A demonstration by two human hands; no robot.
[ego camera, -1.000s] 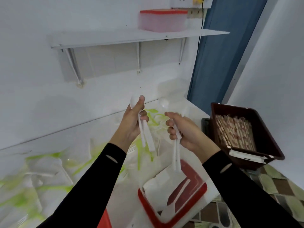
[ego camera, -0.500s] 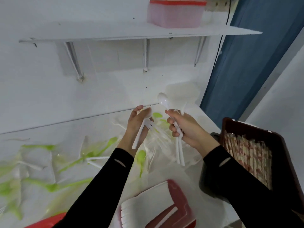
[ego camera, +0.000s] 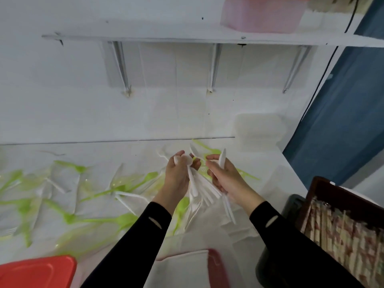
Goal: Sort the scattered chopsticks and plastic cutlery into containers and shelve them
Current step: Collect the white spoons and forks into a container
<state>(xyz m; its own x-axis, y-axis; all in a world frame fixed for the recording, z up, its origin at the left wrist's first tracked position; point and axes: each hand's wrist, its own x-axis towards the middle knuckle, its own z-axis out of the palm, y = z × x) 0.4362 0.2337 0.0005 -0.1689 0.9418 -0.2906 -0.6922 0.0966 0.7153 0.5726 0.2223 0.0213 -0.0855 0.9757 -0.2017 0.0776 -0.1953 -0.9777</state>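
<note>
Red lid: I see it lying flat at the near-left corner of the table.
Green cutlery: it is scattered over the left half of the table with a few white pieces among it, all to the left of both hands.
Left hand: I read it as clamped. The fingers curl round a white spoon, with the bowl up at the fingertips and the handle running down past the palm.
White pile: loose white forks and spoons lie on the table under and between my two hands, close beneath the palms.
Right hand: it is closed round a white bunch. One spoon bowl stands up above the fingers, and the handles hang out below the wrist.
Red container: it sits at the table's near edge between the sleeves. It is blurred, so I cannot tell what it holds.
Pink box: it stands on the shelf above the table's far-right corner.
Chopsticks: wrapped ones fill a dark tray just off the table's right edge, well right of the right hand.
</note>
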